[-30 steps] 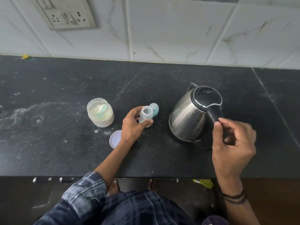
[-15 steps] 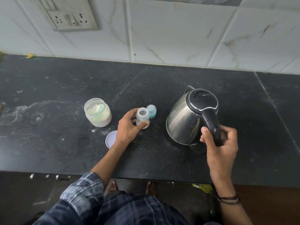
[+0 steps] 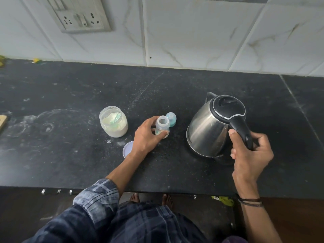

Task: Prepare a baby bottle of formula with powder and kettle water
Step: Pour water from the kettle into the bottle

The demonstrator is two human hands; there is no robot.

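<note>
Black speckled stone counter [image 3: 61, 155] carries the small clear plastic bottle [image 3: 163, 126], upright and uncapped, midway between its back and front edges. The left hand [image 3: 146, 137] curls round it. Toward the right edge, the right hand [image 3: 250, 155] grips the black handle [image 3: 241, 132] of the rounded steel kettle [image 3: 208, 130]. Leftward stands an open powder jar [image 3: 113, 124].
</note>
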